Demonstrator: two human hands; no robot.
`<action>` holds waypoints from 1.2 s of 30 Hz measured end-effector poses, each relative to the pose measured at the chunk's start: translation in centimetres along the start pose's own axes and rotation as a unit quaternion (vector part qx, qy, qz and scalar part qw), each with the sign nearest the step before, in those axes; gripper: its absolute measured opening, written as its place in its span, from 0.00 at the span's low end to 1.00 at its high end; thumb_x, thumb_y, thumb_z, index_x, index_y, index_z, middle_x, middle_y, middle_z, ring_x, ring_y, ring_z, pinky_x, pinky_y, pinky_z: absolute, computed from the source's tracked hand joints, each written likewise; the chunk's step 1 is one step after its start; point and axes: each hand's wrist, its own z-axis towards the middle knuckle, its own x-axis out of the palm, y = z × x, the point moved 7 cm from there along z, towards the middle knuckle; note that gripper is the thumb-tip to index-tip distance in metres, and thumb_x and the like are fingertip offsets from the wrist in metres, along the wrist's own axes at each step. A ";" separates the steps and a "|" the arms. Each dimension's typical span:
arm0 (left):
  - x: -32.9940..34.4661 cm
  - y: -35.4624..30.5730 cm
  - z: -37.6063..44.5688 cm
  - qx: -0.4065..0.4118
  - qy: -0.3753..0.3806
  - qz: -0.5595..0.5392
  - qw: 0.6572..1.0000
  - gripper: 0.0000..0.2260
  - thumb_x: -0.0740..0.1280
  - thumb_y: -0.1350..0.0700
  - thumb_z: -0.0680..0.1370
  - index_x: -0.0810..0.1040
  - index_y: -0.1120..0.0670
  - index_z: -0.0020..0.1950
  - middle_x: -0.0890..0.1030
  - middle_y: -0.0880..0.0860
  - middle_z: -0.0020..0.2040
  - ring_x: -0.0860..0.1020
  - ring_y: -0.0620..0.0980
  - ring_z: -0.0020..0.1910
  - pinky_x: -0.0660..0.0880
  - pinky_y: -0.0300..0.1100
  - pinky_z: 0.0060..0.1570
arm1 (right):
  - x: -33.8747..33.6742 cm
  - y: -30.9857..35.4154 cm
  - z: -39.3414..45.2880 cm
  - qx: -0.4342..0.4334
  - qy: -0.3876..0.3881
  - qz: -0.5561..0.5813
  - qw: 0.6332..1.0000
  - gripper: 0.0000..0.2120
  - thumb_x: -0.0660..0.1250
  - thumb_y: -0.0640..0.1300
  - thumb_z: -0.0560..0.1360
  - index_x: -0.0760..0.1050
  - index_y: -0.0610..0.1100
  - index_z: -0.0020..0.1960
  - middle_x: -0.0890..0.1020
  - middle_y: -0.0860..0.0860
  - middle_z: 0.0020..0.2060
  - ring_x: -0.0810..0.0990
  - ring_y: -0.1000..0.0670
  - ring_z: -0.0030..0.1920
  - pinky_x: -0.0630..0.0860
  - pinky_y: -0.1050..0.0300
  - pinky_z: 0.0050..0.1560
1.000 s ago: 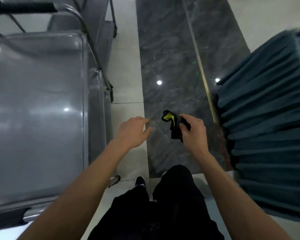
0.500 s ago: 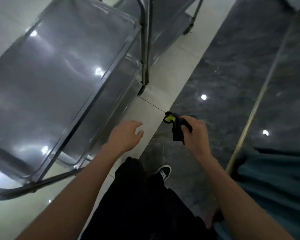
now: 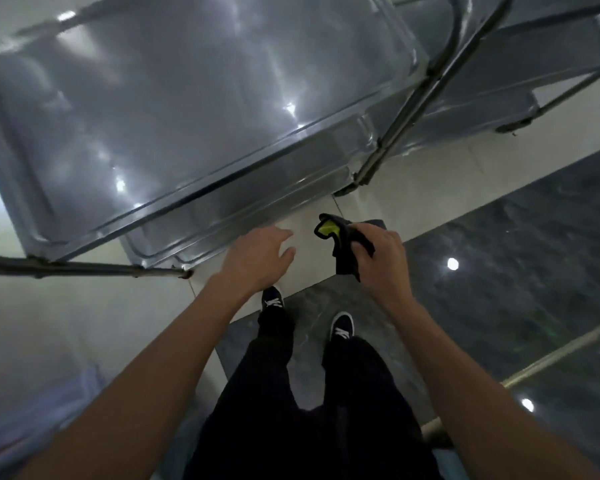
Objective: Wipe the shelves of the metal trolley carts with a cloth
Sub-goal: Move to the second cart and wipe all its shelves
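Cloth (image 3: 343, 247), dark and crumpled, bunched in right hand (image 3: 383, 261)

1. The floor (image 3: 413, 188) is polished tile, pale cream beneath and beside the carts.
2. A wide band of dark grey marble-veined slabs (image 3: 520, 258) runs across the right side, meeting the cream tile along a straight edge.
3. A thin metal strip (image 3: 565, 344) crosses the dark slabs diagonally at lower right.
4. Round white reflections of ceiling lights (image 3: 452, 264) sit on the glossy dark stone, one in the middle right and another lower down near the strip.
5. At the lower left edge a blurred pale bluish shape (image 3: 66, 386) lies on the floor; what it is cannot be told.
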 end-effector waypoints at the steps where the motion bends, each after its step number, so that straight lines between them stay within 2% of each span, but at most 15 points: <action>1: 0.3 0.4 -0.4 -0.016 -0.012 -0.005 1.000 0.22 0.59 0.45 0.83 0.69 0.50 0.76 0.72 0.51 0.74 0.69 0.51 0.72 0.65 0.46 0.70 | 0.5 -0.1 0.5 -0.015 0.021 -0.006 1.000 0.14 0.65 0.38 0.78 0.79 0.48 0.62 0.83 0.52 0.53 0.77 0.45 0.56 0.74 0.43 0.59; 8: 5.8 4.6 -4.1 -0.159 -0.063 -0.045 0.984 0.23 0.59 0.44 0.83 0.67 0.48 0.77 0.70 0.50 0.75 0.67 0.51 0.73 0.65 0.50 0.70 | 6.2 -2.0 2.6 -0.097 0.133 -0.037 0.986 0.16 0.66 0.39 0.78 0.78 0.47 0.65 0.82 0.49 0.57 0.75 0.44 0.60 0.73 0.43 0.61; 14: 13.0 10.3 -6.0 -0.207 -0.072 -0.088 0.972 0.22 0.61 0.46 0.82 0.69 0.49 0.76 0.73 0.51 0.73 0.71 0.53 0.70 0.69 0.52 0.67 | 15.6 -4.3 0.4 -0.146 0.235 -0.074 0.958 0.15 0.66 0.40 0.78 0.79 0.47 0.64 0.83 0.49 0.55 0.77 0.43 0.57 0.75 0.41 0.57; 17: 17.6 14.6 -7.1 -0.235 -0.059 -0.116 0.963 0.21 0.61 0.46 0.82 0.70 0.47 0.75 0.74 0.50 0.72 0.72 0.53 0.69 0.71 0.51 0.65 | 21.2 -5.5 -1.6 -0.165 0.264 -0.082 0.947 0.12 0.67 0.38 0.77 0.80 0.47 0.60 0.83 0.51 0.51 0.77 0.45 0.53 0.76 0.42 0.54; 21: 22.3 20.9 -8.8 -0.251 -0.067 -0.119 0.958 0.18 0.61 0.46 0.81 0.74 0.48 0.70 0.79 0.50 0.64 0.76 0.53 0.62 0.75 0.51 0.59 | 28.2 -6.2 -2.7 -0.178 0.275 -0.095 0.940 0.13 0.66 0.38 0.78 0.80 0.48 0.60 0.82 0.50 0.50 0.78 0.44 0.52 0.76 0.42 0.53; 25: 25.2 26.4 -8.4 -0.240 -0.104 -0.115 0.958 0.21 0.60 0.45 0.82 0.70 0.45 0.75 0.75 0.48 0.71 0.72 0.51 0.68 0.71 0.48 0.64 | 34.8 -6.3 -1.7 -0.195 0.271 -0.092 0.938 0.13 0.66 0.39 0.78 0.80 0.49 0.59 0.81 0.50 0.47 0.79 0.45 0.49 0.77 0.46 0.49; 28: 28.2 30.3 -6.2 -0.225 -0.131 -0.105 0.960 0.22 0.60 0.44 0.82 0.68 0.45 0.76 0.74 0.47 0.71 0.71 0.50 0.69 0.71 0.48 0.65 | 40.5 -7.5 -0.1 -0.212 0.259 -0.098 0.937 0.13 0.67 0.39 0.78 0.80 0.51 0.60 0.81 0.52 0.49 0.79 0.46 0.52 0.77 0.49 0.53; 30: 29.2 33.0 -3.5 -0.224 -0.166 -0.088 0.956 0.22 0.59 0.43 0.82 0.67 0.44 0.76 0.73 0.47 0.72 0.71 0.49 0.70 0.70 0.48 0.66 | 44.4 -7.4 1.8 -0.252 0.248 -0.094 0.931 0.14 0.67 0.40 0.78 0.79 0.52 0.60 0.81 0.52 0.50 0.78 0.46 0.53 0.74 0.51 0.54; 33: 32.3 36.6 0.8 -0.204 -0.187 -0.089 0.957 0.23 0.59 0.44 0.82 0.65 0.45 0.78 0.71 0.48 0.74 0.69 0.50 0.71 0.69 0.49 0.67 | 49.9 -9.1 5.0 -0.267 0.216 -0.105 0.933 0.15 0.66 0.42 0.79 0.78 0.51 0.64 0.79 0.52 0.53 0.76 0.47 0.56 0.71 0.55 0.55; 35: 33.7 38.6 2.7 -0.209 -0.210 -0.083 0.952 0.23 0.60 0.45 0.82 0.66 0.47 0.77 0.72 0.49 0.73 0.70 0.52 0.70 0.70 0.50 0.66 | 52.5 -9.9 6.4 -0.263 0.204 -0.075 0.940 0.15 0.66 0.43 0.79 0.78 0.51 0.65 0.77 0.56 0.52 0.77 0.48 0.56 0.73 0.54 0.56; 36: 34.3 39.6 3.4 -0.210 -0.224 -0.084 0.948 0.23 0.61 0.46 0.82 0.67 0.47 0.77 0.73 0.50 0.72 0.71 0.52 0.69 0.71 0.50 0.65 | 53.7 -10.3 7.1 -0.260 0.201 -0.058 0.943 0.15 0.66 0.42 0.79 0.79 0.52 0.64 0.79 0.56 0.52 0.78 0.47 0.55 0.76 0.51 0.55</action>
